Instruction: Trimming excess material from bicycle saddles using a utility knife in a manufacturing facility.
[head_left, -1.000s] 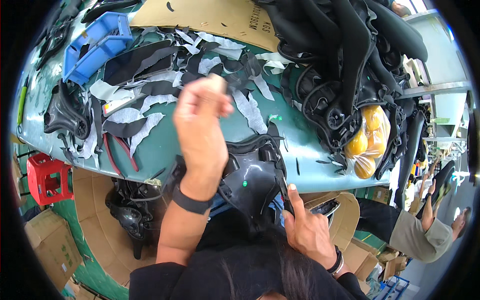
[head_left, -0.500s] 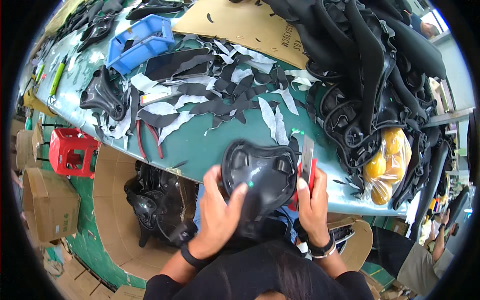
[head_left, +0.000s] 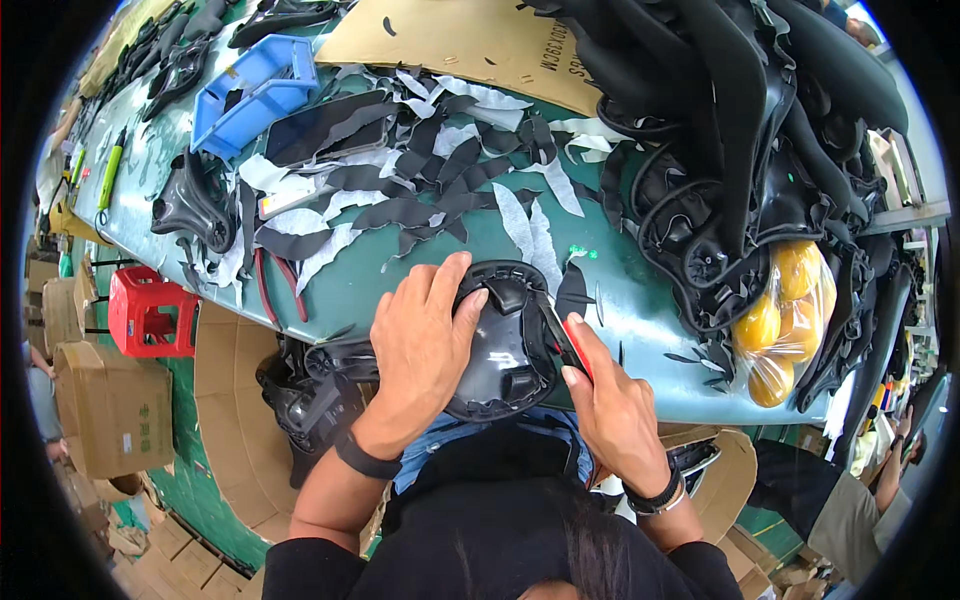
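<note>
My left hand [head_left: 418, 335] grips a glossy black moulded plastic part [head_left: 506, 348] with a padded black rim, its thumb resting on the inner face. The part is held at the near edge of the bench, and its narrow arm points left below my wrist. In my right hand [head_left: 615, 405] is a red utility knife [head_left: 572, 345], my fingers closed around the handle. Its blade lies along the part's right rim; I cannot tell how deep it reaches. Just beyond, a dark trimmed strip [head_left: 573, 292] lies on the bench.
Black and white fabric scraps [head_left: 430, 180] cover the green bench [head_left: 350, 290], near red-handled pliers [head_left: 265, 290] and a blue bin [head_left: 255, 95]. Black parts [head_left: 700, 150] are heaped at right beside a bag of yellow balls [head_left: 790, 325]. A cardboard box [head_left: 230, 400] stands below left.
The black part has been turned, so its narrow arm now points left instead of toward me. The knife has moved left and down from upright beside the part to lie against its rim.
</note>
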